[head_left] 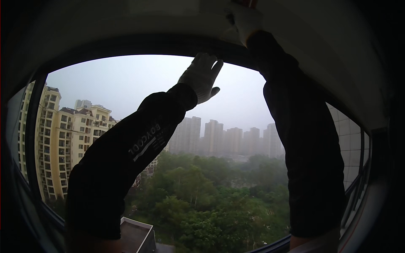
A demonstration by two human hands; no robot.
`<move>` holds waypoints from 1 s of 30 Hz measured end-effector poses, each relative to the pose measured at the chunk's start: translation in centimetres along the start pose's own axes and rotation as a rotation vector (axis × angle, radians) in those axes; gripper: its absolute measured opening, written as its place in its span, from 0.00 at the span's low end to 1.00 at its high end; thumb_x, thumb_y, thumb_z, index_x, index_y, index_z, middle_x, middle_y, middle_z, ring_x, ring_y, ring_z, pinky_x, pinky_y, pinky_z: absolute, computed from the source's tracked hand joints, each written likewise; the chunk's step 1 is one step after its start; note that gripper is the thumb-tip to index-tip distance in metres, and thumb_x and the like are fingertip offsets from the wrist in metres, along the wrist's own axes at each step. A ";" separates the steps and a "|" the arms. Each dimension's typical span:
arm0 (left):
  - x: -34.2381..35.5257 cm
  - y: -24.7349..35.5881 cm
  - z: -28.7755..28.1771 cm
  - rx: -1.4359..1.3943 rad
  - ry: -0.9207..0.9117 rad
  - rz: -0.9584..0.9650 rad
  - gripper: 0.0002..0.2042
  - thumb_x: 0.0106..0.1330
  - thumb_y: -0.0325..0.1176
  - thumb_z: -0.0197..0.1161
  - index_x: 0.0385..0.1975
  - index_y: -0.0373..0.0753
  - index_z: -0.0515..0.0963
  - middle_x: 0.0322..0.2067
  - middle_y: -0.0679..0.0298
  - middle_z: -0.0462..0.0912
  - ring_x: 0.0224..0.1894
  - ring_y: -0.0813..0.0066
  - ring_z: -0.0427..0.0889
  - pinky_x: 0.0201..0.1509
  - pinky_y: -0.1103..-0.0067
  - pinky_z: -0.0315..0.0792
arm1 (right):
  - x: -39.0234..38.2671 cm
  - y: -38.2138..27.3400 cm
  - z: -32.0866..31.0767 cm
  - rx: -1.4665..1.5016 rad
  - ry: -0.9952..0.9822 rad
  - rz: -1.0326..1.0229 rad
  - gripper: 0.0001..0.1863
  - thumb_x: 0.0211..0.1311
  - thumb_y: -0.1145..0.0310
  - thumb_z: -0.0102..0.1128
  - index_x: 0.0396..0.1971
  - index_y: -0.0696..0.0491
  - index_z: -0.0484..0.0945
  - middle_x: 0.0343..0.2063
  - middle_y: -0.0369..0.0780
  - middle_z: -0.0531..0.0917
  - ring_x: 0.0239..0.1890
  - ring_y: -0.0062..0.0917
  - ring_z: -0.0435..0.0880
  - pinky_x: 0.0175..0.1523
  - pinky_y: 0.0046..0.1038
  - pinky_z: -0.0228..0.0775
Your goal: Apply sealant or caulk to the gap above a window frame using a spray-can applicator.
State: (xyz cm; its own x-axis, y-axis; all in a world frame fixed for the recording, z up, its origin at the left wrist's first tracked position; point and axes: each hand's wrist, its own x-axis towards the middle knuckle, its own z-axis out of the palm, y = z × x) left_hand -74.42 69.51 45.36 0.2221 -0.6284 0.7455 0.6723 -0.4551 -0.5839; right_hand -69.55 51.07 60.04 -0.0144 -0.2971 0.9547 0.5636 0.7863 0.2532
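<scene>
My left hand (201,78), in a pale knitted glove, reaches up with its fingers stretched out and the thumb apart. Its fingertips rest at the dark upper window frame (168,45), and nothing shows in it. Higher and to the right, my right hand (247,22), gloved too, is closed near the ceiling above the frame. From its top sticks out a red object (249,3), cut off by the picture's edge, and a small dark part shows beside the fingers. Dim light hides what kind of thing it is. Black sleeves cover both my forearms.
A wide window opening lies before me, with a dark upright frame bar (33,135) at the left and a lower rail (274,246). White wall tiles (342,139) show at the right. Outside, far below, are trees (202,189), a flat roof (135,236) and tall buildings (80,130).
</scene>
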 end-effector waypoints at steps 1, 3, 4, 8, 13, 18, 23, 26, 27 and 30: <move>-1.2 2.2 -0.7 -0.095 -0.063 0.050 0.38 0.66 0.49 0.74 0.70 0.33 0.67 0.65 0.47 0.69 0.71 0.47 0.66 0.78 0.57 0.67 | 0.2 0.3 -0.3 -0.003 0.006 0.012 0.09 0.61 0.65 0.73 0.28 0.54 0.84 0.20 0.35 0.83 0.19 0.19 0.79 0.24 0.24 0.70; -5.0 6.5 -2.9 -0.260 -0.163 0.178 0.37 0.68 0.51 0.70 0.70 0.32 0.67 0.64 0.46 0.70 0.71 0.47 0.66 0.79 0.57 0.65 | 0.2 0.2 -0.1 -0.004 0.009 0.025 0.09 0.61 0.66 0.73 0.28 0.54 0.84 0.20 0.35 0.82 0.19 0.19 0.78 0.23 0.24 0.69; -7.6 8.0 -4.3 -0.318 -0.211 0.251 0.37 0.70 0.53 0.68 0.70 0.32 0.67 0.65 0.46 0.70 0.71 0.47 0.66 0.80 0.56 0.63 | 0.0 -0.2 1.0 0.025 0.019 0.033 0.09 0.61 0.66 0.73 0.28 0.54 0.83 0.20 0.35 0.82 0.19 0.19 0.78 0.24 0.24 0.69; -19.1 15.7 -11.3 -0.643 -0.575 0.484 0.37 0.76 0.56 0.60 0.74 0.33 0.63 0.67 0.47 0.69 0.75 0.48 0.62 0.84 0.56 0.54 | 0.0 0.0 2.8 0.018 0.016 0.060 0.08 0.61 0.67 0.72 0.29 0.53 0.82 0.20 0.34 0.81 0.19 0.19 0.78 0.24 0.24 0.70; -32.4 20.2 -24.0 -1.092 -0.699 0.315 0.39 0.60 0.55 0.72 0.65 0.33 0.74 0.60 0.43 0.77 0.67 0.41 0.72 0.74 0.55 0.66 | -0.8 -2.8 6.6 0.187 0.085 0.053 0.08 0.60 0.67 0.71 0.27 0.53 0.81 0.20 0.34 0.80 0.19 0.19 0.77 0.24 0.23 0.68; -41.2 23.6 -28.3 -1.178 -0.954 0.047 0.42 0.63 0.57 0.70 0.68 0.29 0.70 0.63 0.40 0.75 0.68 0.39 0.71 0.74 0.55 0.66 | -1.1 -2.9 5.8 0.114 0.037 0.095 0.06 0.57 0.70 0.70 0.26 0.52 0.81 0.20 0.33 0.79 0.19 0.18 0.76 0.24 0.23 0.67; -43.2 25.0 -30.7 -1.152 -1.149 -0.243 0.42 0.68 0.63 0.64 0.68 0.28 0.70 0.60 0.36 0.77 0.62 0.37 0.75 0.70 0.53 0.68 | -1.0 -3.7 7.5 0.215 0.092 0.112 0.05 0.55 0.72 0.68 0.24 0.52 0.79 0.19 0.32 0.78 0.17 0.18 0.73 0.23 0.24 0.63; -43.3 25.2 -31.3 -1.108 -1.093 -0.364 0.42 0.68 0.63 0.64 0.67 0.28 0.72 0.56 0.37 0.80 0.59 0.38 0.78 0.68 0.54 0.70 | -1.8 -3.9 8.0 0.262 0.073 0.177 0.06 0.56 0.72 0.68 0.24 0.51 0.79 0.19 0.32 0.77 0.17 0.18 0.71 0.23 0.24 0.63; -42.8 24.9 -31.5 -1.088 -1.088 -0.384 0.42 0.68 0.63 0.64 0.66 0.28 0.72 0.55 0.37 0.80 0.58 0.38 0.78 0.67 0.55 0.70 | -1.6 -3.4 8.0 0.258 0.075 0.178 0.06 0.56 0.72 0.68 0.24 0.51 0.79 0.19 0.32 0.77 0.17 0.18 0.71 0.23 0.24 0.63; -42.6 24.9 -32.1 -1.038 -1.094 -0.429 0.42 0.67 0.63 0.65 0.65 0.28 0.73 0.54 0.39 0.81 0.58 0.40 0.79 0.66 0.56 0.72 | -2.1 -3.0 9.6 0.320 0.071 0.069 0.06 0.56 0.72 0.69 0.25 0.51 0.78 0.19 0.31 0.76 0.17 0.18 0.71 0.22 0.25 0.63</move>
State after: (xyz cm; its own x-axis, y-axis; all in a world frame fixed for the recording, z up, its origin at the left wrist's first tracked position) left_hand -89.86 64.70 -11.26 0.8436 0.1928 0.5011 0.1584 -0.9811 0.1108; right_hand -79.13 54.52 58.73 0.0782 -0.2652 0.9610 0.2726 0.9329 0.2352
